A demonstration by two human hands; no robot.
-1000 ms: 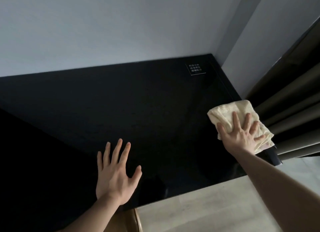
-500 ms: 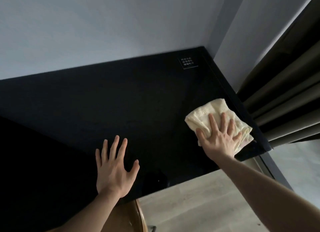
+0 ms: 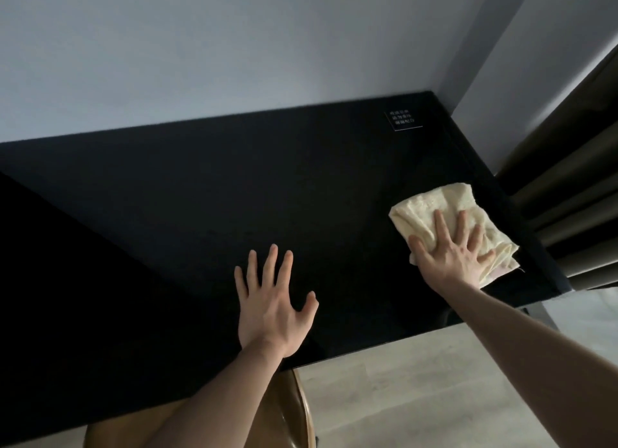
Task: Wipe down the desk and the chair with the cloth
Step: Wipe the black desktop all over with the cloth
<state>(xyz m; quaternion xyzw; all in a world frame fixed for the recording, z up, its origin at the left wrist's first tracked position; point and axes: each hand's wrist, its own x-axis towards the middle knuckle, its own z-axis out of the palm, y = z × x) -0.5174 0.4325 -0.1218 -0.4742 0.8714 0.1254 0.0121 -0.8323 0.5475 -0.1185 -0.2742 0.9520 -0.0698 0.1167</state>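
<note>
A black desk [image 3: 207, 193] fills the middle of the view, set into a corner of pale walls. A cream-yellow cloth [image 3: 431, 207] lies folded near the desk's right edge. My right hand [image 3: 451, 250] presses flat on top of the cloth with fingers spread. My left hand [image 3: 271, 304] rests palm-down on the bare desk near its front edge, fingers apart, holding nothing. The rounded brown back of a chair [image 3: 291, 411] shows below the desk's front edge, partly hidden by my left forearm.
A small black label with white text [image 3: 403, 120] sits at the desk's far right corner. Dark olive curtains [image 3: 568, 193] hang just past the right edge. Pale wood floor [image 3: 418, 390] lies below the front edge.
My right hand slid the cloth leftward away from the desk's right edge, then held it near the same spot. My left hand stayed flat on the desk.
</note>
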